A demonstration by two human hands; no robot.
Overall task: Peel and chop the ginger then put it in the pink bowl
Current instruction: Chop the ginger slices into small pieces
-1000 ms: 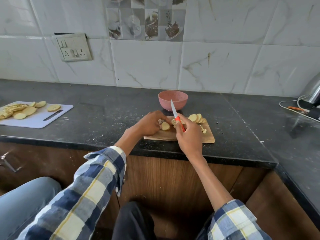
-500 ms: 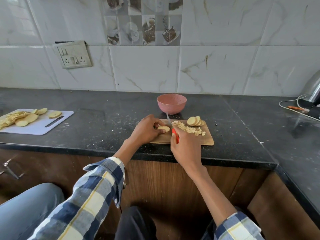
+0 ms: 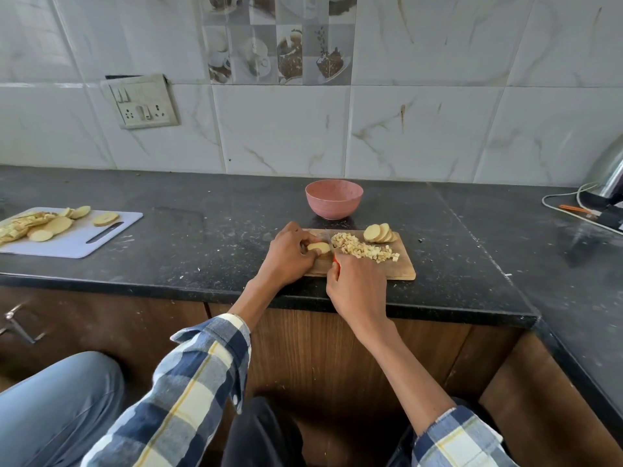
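A wooden cutting board [image 3: 401,269] lies near the counter's front edge. On its left end my left hand [image 3: 286,256] pinches a pale ginger slice [image 3: 318,247] flat against the board. My right hand [image 3: 357,284] grips a red-handled knife [image 3: 328,242], whose blade stands down at the slice's right edge. A heap of chopped ginger [image 3: 364,251] spreads across the board's middle. A few whole slices [image 3: 379,233] lean together at its far right. The pink bowl [image 3: 333,198] stands just behind the board.
A white cutting board [image 3: 77,246] at far left carries several slices, peelings and a dark knife [image 3: 104,232]. A kettle with a cord [image 3: 606,183] sits at the right edge. A wall socket [image 3: 141,102] is mounted on the tiles. The counter turns a corner on the right.
The knife was raised with its tip toward the bowl a second ago; it has come down beside the slice under my left hand. The camera view has shifted downward.
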